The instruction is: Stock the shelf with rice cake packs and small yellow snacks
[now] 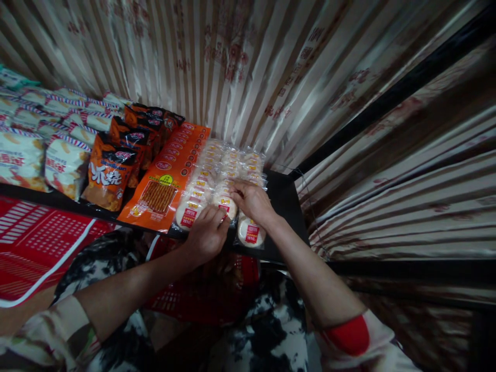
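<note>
Clear packets of round white rice crackers (187, 216) with red and yellow print stand in three rows on a black shelf (284, 194). My left hand (208, 233) is closed at the front of the middle row, its fingers curled on a rice cracker packet (225, 204). Farther back over that row, my right hand (253, 200) pinches a packet between thumb and fingers; its fingertips partly hide the grip. Below my right wrist, the front packet of the right row (251, 232) leans back. Beside the left row lies a flat orange pack (158, 199) picturing brown sticks.
Orange and black snack bags (109, 175) and several white bags with striped tops (66, 164) fill the shelf's left side. Red baskets (34, 237) stand below the shelf edge. A pleated curtain (248, 62) hangs behind, with a dark bar (387, 88) crossing at right.
</note>
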`<state>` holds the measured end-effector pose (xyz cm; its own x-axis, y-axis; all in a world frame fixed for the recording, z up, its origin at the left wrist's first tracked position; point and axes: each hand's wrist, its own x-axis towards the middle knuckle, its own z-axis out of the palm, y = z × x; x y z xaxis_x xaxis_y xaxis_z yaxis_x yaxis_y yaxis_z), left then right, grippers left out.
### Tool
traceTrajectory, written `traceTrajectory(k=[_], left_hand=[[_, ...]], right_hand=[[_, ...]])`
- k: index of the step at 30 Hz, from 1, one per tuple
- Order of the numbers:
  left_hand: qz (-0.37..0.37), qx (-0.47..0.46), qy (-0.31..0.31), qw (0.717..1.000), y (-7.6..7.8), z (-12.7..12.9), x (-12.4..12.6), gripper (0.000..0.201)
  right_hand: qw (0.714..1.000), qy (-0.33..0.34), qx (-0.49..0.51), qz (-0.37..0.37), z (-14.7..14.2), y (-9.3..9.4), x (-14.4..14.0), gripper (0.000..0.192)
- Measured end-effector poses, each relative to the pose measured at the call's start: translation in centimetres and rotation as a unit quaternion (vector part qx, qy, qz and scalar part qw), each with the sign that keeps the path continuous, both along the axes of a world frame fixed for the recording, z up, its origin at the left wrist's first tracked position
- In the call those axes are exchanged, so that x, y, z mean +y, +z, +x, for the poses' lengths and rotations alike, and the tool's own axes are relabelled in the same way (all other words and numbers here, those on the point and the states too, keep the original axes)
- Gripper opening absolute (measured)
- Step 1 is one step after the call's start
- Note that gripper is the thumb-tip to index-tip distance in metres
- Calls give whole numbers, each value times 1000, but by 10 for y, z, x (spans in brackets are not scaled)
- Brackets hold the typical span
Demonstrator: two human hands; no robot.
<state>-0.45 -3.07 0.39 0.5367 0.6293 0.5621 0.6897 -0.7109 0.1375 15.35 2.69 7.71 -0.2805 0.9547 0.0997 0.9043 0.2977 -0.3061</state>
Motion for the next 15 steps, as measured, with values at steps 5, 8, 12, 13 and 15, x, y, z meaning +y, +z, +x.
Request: traceTrajectory(k=[5, 8, 12, 13, 15], left_hand=[[9, 3, -8, 1000, 2, 3, 0, 20], [8, 9, -10, 1000, 3, 3, 0, 21], [11, 21, -13, 1000, 4, 1, 1, 22], [12, 23, -12, 1000, 4, 1, 1, 22], [14, 26, -10, 1000, 5, 2, 1, 20]], right_hand=[[998, 15, 46, 45, 2, -5, -8, 19], [988, -29, 82, 128, 5, -9, -24, 25], [962, -112, 104, 228, 12, -18, -54, 29], [956, -131, 104, 239, 14, -21, -62, 30], [952, -160, 94, 245, 18, -29, -76, 32]])
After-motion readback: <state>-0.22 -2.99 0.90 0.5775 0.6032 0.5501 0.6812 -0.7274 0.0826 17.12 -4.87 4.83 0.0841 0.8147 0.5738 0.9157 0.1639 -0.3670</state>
